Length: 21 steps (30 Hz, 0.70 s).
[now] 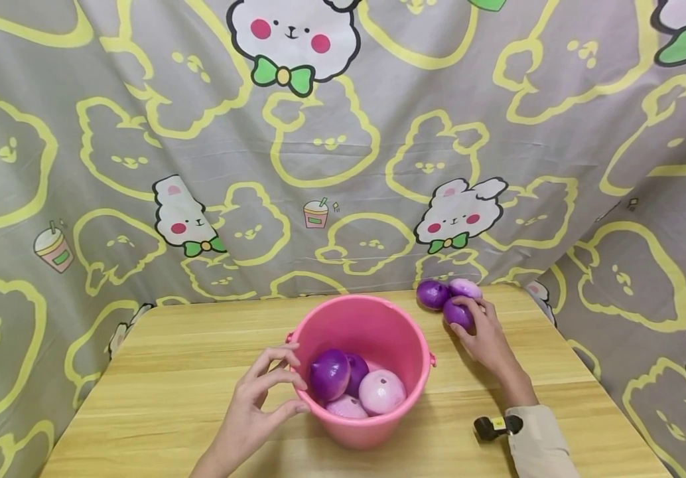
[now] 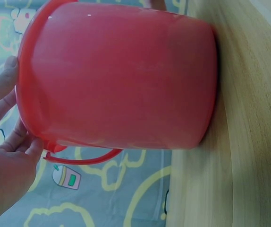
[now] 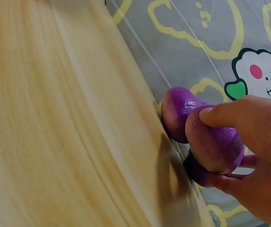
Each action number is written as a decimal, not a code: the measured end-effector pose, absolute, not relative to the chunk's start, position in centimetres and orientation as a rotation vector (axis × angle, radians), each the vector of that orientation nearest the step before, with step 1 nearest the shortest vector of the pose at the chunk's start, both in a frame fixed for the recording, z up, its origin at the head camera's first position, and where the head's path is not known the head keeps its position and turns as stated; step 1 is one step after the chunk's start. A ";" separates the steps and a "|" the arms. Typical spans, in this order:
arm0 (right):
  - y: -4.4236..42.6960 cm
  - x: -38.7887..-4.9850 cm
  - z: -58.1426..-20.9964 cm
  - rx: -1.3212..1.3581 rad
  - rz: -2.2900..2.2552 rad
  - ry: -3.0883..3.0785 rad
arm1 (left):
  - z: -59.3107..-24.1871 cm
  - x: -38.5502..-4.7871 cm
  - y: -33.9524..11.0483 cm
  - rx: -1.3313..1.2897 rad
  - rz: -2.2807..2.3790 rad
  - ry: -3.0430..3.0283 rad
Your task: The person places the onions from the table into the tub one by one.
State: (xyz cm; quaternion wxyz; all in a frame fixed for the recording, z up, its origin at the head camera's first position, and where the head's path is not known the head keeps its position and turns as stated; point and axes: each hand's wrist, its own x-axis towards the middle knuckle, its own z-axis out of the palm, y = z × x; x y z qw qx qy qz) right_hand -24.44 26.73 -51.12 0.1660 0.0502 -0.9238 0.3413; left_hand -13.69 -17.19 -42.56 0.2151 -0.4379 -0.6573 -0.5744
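A pink bucket (image 1: 367,435) stands upright on the table with several purple and pale-pink onions (image 1: 329,375) inside. My left hand (image 1: 259,398) is at the bucket's left rim, its fingers loosely bent and spread, touching the outside. The left wrist view shows those fingertips by the rim of the bucket (image 2: 121,80), next to the handle's joint. At the back right, my right hand (image 1: 486,332) pinches a purple onion (image 1: 458,315) between thumb and fingers. Two more onions lie against it: a dark purple one (image 1: 432,295) and a paler one (image 1: 465,288).
A patterned cloth (image 1: 343,166) hangs behind and beside the wooden table (image 1: 200,345), close to the onions at the back edge. The bucket's handle (image 2: 86,160) hangs down its side. A black device (image 1: 496,427) sits at the right wrist.
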 end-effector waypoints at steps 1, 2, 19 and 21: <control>26.8 -24.4 -51.1 0.144 0.969 -2.629 | -42.6 -13.7 -17.2 -1.215 -1.594 -1.823; 26.8 -24.4 -51.1 0.145 0.964 -2.627 | -42.6 -13.7 -17.2 -1.215 -1.595 -1.823; 26.6 -24.1 -49.6 0.166 0.963 -2.596 | -43.2 -14.0 -17.3 -1.210 -1.595 -1.831; 26.6 -24.1 -49.4 0.155 0.975 -2.603 | -43.3 -14.0 -17.3 -1.209 -1.596 -1.833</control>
